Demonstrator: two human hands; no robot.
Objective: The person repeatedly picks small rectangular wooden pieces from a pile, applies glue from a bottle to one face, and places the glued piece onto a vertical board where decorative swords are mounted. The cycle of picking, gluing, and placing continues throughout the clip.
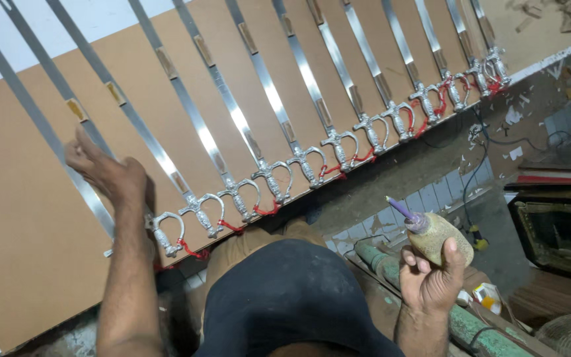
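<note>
1. Head view, landmark: a long brown board [28, 264] runs from lower left to upper right, and a row of small silver swords [269, 99] lies across it side by side, each blade slanting up and to the left, each hilt at the board's near edge with red cord [196, 253] beside it.

2. Left hand [104, 173]: it rests palm down on the board near its left end, fingers spread flat and pressing on the blade of the leftmost hilted sword [90, 135]. It grasps nothing; it pins the blade to the board. That sword's long axis runs from the hilt [165, 233], just below and right of the wrist, up and left past the fingertips.

3. Right hand [431, 277]: it is off the board, below its near edge and well to the right, clenched around a tan glue bottle [437, 237]. The bottle's purple nozzle [399, 207] points up and left, toward the board.

4. The relation that matters: the pinned sword lies up and to the left of the nozzle, well apart from it. The left hand is the one already on it; the bottle hand is much farther off.

5. Beyond the board's near edge: tiled floor [391, 221], a green pipe [477, 334] and a dark framed panel [560, 231].
</note>
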